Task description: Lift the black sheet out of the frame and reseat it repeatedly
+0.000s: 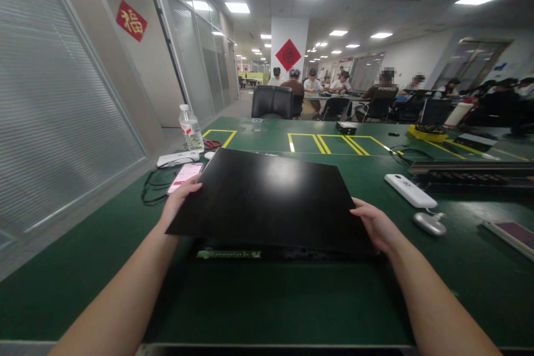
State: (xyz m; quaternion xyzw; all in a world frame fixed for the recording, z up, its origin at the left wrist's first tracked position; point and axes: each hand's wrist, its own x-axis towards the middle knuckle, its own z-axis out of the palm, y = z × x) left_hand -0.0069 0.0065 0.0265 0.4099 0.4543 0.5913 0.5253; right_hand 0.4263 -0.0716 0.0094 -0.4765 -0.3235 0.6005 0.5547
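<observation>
Both my hands hold a glossy black rectangular panel (267,200) by its two short sides, above the green table. My left hand (181,197) is closed on its left edge, with the thumb on top and the other fingers mostly hidden underneath. On the opposite edge my right hand (377,222) grips it the same way. A ceiling light reflects in the smooth face. Below the near edge a green circuit-board strip (228,254) shows in a dark part; whether it is attached to the panel I cannot tell.
On the left of the green table (83,256) lie a phone (186,176), cables and red scissors (212,144) near a water bottle (191,129). A white power bank (410,191), a silver mouse-like object (429,223) and a long dark frame (475,175) lie right. Several people sit beyond.
</observation>
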